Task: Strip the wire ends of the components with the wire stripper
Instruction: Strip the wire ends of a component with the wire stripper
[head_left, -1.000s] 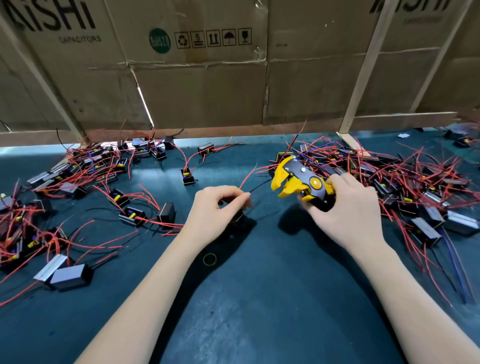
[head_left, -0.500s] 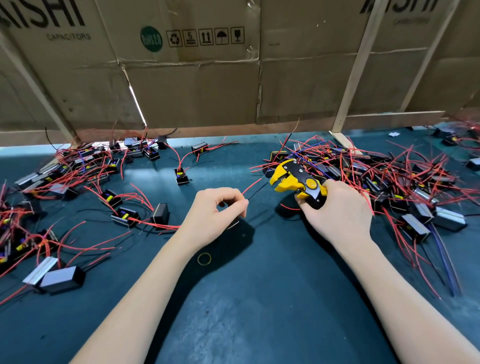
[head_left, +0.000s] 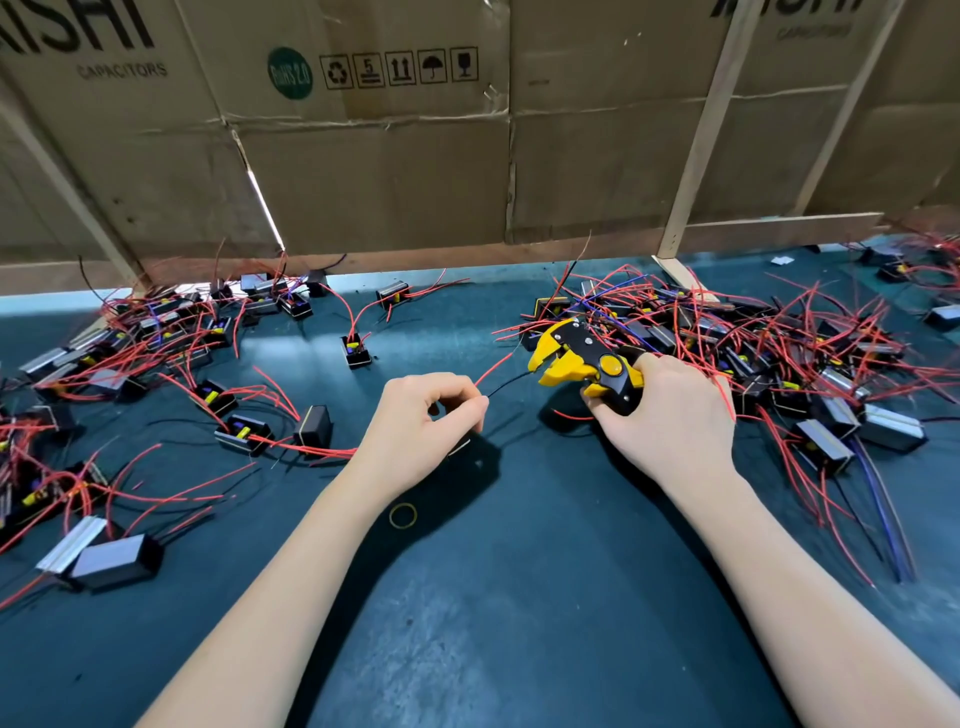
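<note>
Head view: wired component piles (head_left: 779, 353) flanked both hands. The left hand (head_left: 421, 431) pinched a black wire (head_left: 506, 384); the right hand (head_left: 670, 415) gripped the wire stripper (head_left: 582, 364), whose mouth had reopened since half a second earlier.

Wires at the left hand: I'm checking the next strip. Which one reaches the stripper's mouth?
The black wire, pinched by the left hand, reaches the stripper; the red wire angles away.

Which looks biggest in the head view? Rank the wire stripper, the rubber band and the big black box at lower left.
1. Black box, though nearness to the camera may flatter it.
2. Wire stripper, partly hidden in the right hand.
3. Rubber band, clearly smallest.
</note>
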